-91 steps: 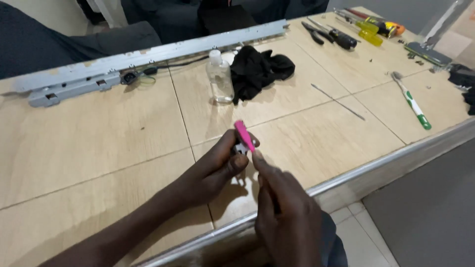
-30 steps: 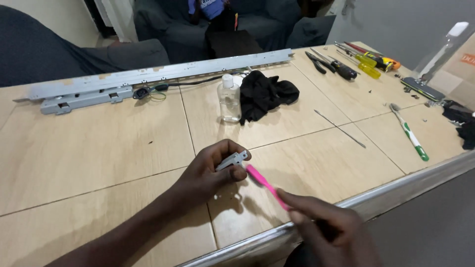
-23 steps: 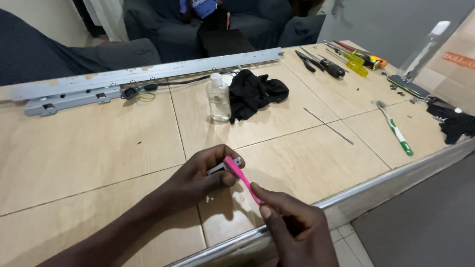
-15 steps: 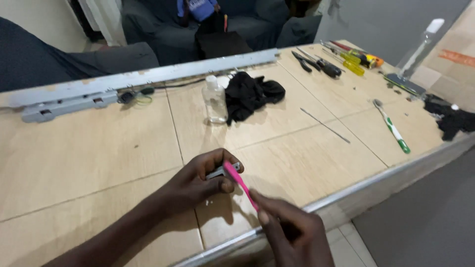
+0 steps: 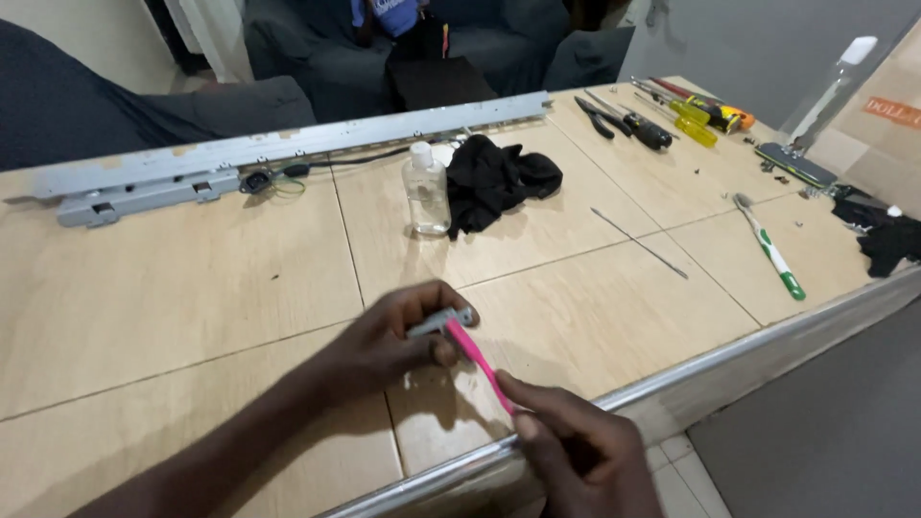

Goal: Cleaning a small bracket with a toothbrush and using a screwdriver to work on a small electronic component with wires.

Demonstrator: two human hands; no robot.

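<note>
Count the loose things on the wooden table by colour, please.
Black crumpled cloths: 2
Clear plastic bottle: 1
Green-and-white toothbrush: 1
Yellow-handled screwdrivers: 2
Black-handled pliers: 1
Thin grey metal rod: 1
Total: 8

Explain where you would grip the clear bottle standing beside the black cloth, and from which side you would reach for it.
Grip the clear bottle around its flat middle body, probably coming from its left. It stands upright with a narrow white cap, too small for a firm hold, and the black cloth crowds its right side.
</note>
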